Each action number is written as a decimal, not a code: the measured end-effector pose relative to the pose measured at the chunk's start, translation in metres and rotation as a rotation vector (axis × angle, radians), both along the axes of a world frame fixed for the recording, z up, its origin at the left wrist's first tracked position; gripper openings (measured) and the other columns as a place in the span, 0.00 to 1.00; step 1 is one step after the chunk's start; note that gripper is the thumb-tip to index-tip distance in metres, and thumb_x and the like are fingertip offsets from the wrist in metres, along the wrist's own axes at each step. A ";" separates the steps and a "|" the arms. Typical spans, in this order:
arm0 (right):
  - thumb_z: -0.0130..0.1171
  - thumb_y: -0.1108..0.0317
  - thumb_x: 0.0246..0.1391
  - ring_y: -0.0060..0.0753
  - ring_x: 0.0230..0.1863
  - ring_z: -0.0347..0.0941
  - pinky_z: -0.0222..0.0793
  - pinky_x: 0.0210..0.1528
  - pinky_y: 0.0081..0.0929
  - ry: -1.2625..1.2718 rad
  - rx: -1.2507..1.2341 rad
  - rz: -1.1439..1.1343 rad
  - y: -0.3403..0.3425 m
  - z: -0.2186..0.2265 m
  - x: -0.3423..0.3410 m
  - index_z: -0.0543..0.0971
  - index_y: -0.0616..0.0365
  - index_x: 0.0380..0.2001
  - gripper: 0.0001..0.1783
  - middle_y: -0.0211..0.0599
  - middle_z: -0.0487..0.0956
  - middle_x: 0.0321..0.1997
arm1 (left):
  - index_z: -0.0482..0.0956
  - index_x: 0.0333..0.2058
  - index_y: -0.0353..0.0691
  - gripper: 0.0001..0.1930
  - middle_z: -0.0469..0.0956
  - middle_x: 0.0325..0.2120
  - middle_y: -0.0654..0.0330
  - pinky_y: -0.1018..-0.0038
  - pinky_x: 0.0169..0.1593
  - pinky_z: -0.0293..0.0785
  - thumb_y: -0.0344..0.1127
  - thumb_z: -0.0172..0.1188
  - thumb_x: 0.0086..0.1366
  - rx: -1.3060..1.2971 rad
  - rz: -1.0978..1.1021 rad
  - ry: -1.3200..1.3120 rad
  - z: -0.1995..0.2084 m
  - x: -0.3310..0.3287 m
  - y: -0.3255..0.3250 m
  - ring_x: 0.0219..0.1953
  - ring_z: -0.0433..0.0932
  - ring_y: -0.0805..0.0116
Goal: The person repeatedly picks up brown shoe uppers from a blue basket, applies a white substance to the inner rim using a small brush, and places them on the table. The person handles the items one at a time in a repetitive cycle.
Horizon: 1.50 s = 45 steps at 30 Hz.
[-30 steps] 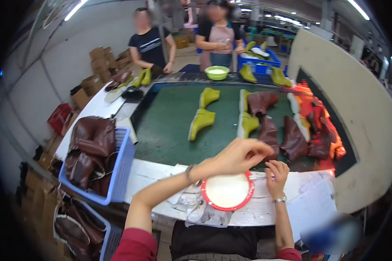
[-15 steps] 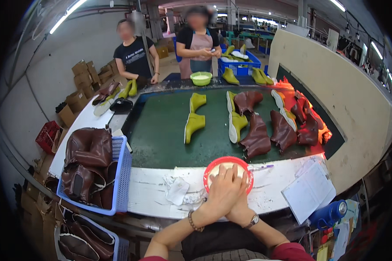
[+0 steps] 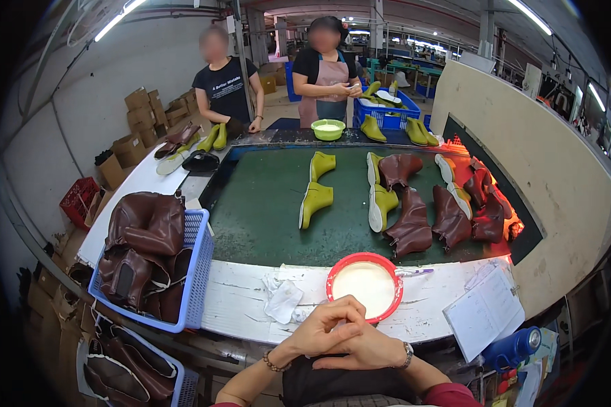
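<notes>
Left hand [image 3: 330, 327] and right hand [image 3: 373, 349] are back from over the red bowl [image 3: 398, 288], now by its near rim, pressed together; can't tell if pinching anything.

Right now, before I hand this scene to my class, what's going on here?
A person's left hand and right hand touch, the left overlapping the right, at the near side of a red bowl of whitish material. No tool shows in them; a thin purple-ended tool lies beside the bowl. Beyond, yellow-green boot shapes and brown boot pieces lie on a green surface. More brown pieces fill a blue basket at left. Two co-workers stand across.
</notes>
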State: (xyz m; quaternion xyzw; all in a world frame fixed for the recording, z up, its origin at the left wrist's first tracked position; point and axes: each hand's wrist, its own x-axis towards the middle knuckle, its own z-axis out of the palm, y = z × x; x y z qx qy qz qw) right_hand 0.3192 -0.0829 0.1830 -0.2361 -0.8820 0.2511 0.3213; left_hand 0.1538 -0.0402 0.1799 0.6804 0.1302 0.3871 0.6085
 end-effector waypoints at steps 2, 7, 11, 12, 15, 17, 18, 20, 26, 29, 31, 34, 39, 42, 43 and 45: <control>0.70 0.56 0.60 0.38 0.41 0.82 0.76 0.44 0.30 0.142 -0.168 0.037 -0.003 0.003 -0.002 0.88 0.59 0.40 0.16 0.40 0.86 0.36 | 0.78 0.30 0.35 0.11 0.75 0.34 0.58 0.71 0.49 0.70 0.35 0.61 0.71 -0.246 -0.025 -0.176 -0.014 0.004 -0.002 0.40 0.73 0.69; 0.70 0.70 0.59 0.22 0.36 0.83 0.76 0.42 0.20 0.385 -0.622 0.072 -0.004 -0.001 0.006 0.90 0.60 0.33 0.05 0.33 0.88 0.31 | 0.77 0.34 0.35 0.12 0.75 0.32 0.65 0.77 0.40 0.69 0.36 0.55 0.76 -0.267 0.105 -0.068 -0.045 -0.008 -0.013 0.35 0.71 0.79; 0.65 0.72 0.63 0.22 0.29 0.82 0.77 0.35 0.18 0.530 -0.722 -0.009 -0.009 -0.018 -0.002 0.87 0.66 0.26 0.12 0.35 0.85 0.23 | 0.76 0.32 0.34 0.18 0.75 0.27 0.64 0.75 0.34 0.69 0.40 0.49 0.79 -0.099 0.369 -0.104 -0.038 0.015 -0.023 0.30 0.72 0.75; 0.64 0.72 0.63 0.21 0.27 0.82 0.76 0.32 0.18 0.577 -0.775 -0.038 -0.013 -0.015 -0.003 0.86 0.65 0.24 0.13 0.35 0.85 0.22 | 0.76 0.32 0.34 0.19 0.74 0.26 0.63 0.74 0.33 0.69 0.41 0.48 0.79 -0.030 0.430 -0.133 -0.032 0.019 -0.024 0.28 0.72 0.74; 0.61 0.71 0.65 0.19 0.19 0.77 0.71 0.23 0.17 0.634 -0.732 -0.161 -0.021 -0.016 -0.010 0.83 0.64 0.19 0.18 0.33 0.81 0.17 | 0.75 0.30 0.33 0.22 0.73 0.24 0.60 0.72 0.31 0.67 0.43 0.44 0.80 0.065 0.479 -0.049 -0.027 0.019 -0.026 0.25 0.71 0.70; 0.61 0.70 0.65 0.18 0.19 0.76 0.70 0.23 0.17 0.645 -0.699 -0.190 -0.028 -0.011 -0.010 0.83 0.64 0.19 0.19 0.31 0.80 0.16 | 0.71 0.26 0.34 0.23 0.72 0.23 0.58 0.70 0.30 0.66 0.42 0.42 0.80 0.047 0.503 -0.040 -0.029 0.021 -0.030 0.24 0.70 0.68; 0.62 0.70 0.65 0.16 0.20 0.75 0.69 0.23 0.17 0.617 -0.675 -0.197 -0.028 -0.011 -0.008 0.83 0.63 0.19 0.18 0.30 0.80 0.16 | 0.71 0.25 0.34 0.23 0.72 0.23 0.58 0.70 0.29 0.66 0.41 0.42 0.80 0.051 0.512 -0.052 -0.029 0.023 -0.030 0.24 0.69 0.68; 0.65 0.69 0.64 0.13 0.21 0.74 0.68 0.25 0.17 0.605 -0.682 -0.222 -0.031 -0.023 -0.009 0.83 0.62 0.20 0.17 0.27 0.80 0.18 | 0.69 0.24 0.35 0.23 0.71 0.21 0.57 0.69 0.29 0.66 0.41 0.41 0.79 0.023 0.554 0.014 -0.033 0.021 -0.036 0.23 0.69 0.67; 0.63 0.68 0.65 0.13 0.17 0.64 0.58 0.20 0.19 0.734 -0.602 -0.095 -0.023 -0.029 -0.018 0.79 0.62 0.19 0.19 0.26 0.72 0.14 | 0.66 0.23 0.36 0.26 0.67 0.19 0.59 0.69 0.26 0.59 0.45 0.39 0.80 0.081 0.642 0.068 -0.034 0.018 -0.037 0.21 0.64 0.69; 0.63 0.69 0.65 0.13 0.18 0.61 0.57 0.20 0.20 0.792 -0.688 -0.119 -0.030 -0.031 -0.017 0.78 0.63 0.19 0.18 0.24 0.69 0.14 | 0.66 0.22 0.36 0.26 0.65 0.18 0.59 0.69 0.27 0.59 0.45 0.38 0.80 0.005 0.616 0.109 -0.043 0.018 -0.042 0.21 0.63 0.69; 0.63 0.69 0.65 0.13 0.18 0.60 0.56 0.20 0.21 0.799 -0.727 -0.107 -0.030 -0.032 -0.014 0.78 0.63 0.20 0.18 0.24 0.69 0.15 | 0.66 0.22 0.36 0.26 0.66 0.18 0.59 0.69 0.27 0.59 0.45 0.38 0.80 0.016 0.622 0.155 -0.040 0.018 -0.041 0.21 0.64 0.69; 0.62 0.68 0.66 0.13 0.16 0.63 0.56 0.18 0.20 0.775 -0.652 -0.128 -0.027 -0.030 -0.011 0.78 0.61 0.17 0.21 0.24 0.71 0.13 | 0.67 0.23 0.36 0.27 0.66 0.19 0.59 0.69 0.27 0.61 0.47 0.38 0.80 0.027 0.608 0.163 -0.037 0.021 -0.043 0.21 0.64 0.69; 0.62 0.67 0.66 0.14 0.14 0.65 0.57 0.17 0.19 0.709 -0.611 -0.216 -0.028 -0.033 -0.005 0.77 0.60 0.14 0.23 0.25 0.72 0.12 | 0.71 0.28 0.35 0.28 0.69 0.23 0.59 0.69 0.28 0.63 0.51 0.37 0.80 0.068 0.467 0.020 -0.043 0.035 -0.032 0.22 0.66 0.68; 0.62 0.68 0.66 0.13 0.17 0.65 0.58 0.19 0.18 0.764 -0.738 -0.221 -0.036 -0.041 -0.002 0.80 0.60 0.17 0.21 0.23 0.73 0.14 | 0.71 0.29 0.35 0.26 0.70 0.23 0.59 0.70 0.29 0.65 0.50 0.39 0.80 -0.004 0.386 0.073 -0.038 0.031 -0.032 0.23 0.68 0.69; 0.63 0.68 0.66 0.13 0.17 0.66 0.59 0.19 0.18 0.789 -0.709 -0.225 -0.036 -0.040 -0.003 0.79 0.60 0.17 0.21 0.24 0.74 0.13 | 0.70 0.29 0.36 0.25 0.70 0.22 0.59 0.70 0.28 0.65 0.49 0.40 0.80 -0.046 0.394 0.066 -0.040 0.032 -0.034 0.23 0.67 0.69; 0.63 0.68 0.66 0.13 0.16 0.68 0.60 0.19 0.18 0.759 -0.632 -0.300 -0.037 -0.041 -0.004 0.79 0.60 0.17 0.20 0.25 0.75 0.13 | 0.70 0.28 0.37 0.24 0.68 0.21 0.60 0.71 0.28 0.64 0.48 0.41 0.80 -0.118 0.405 0.047 -0.048 0.034 -0.037 0.23 0.66 0.70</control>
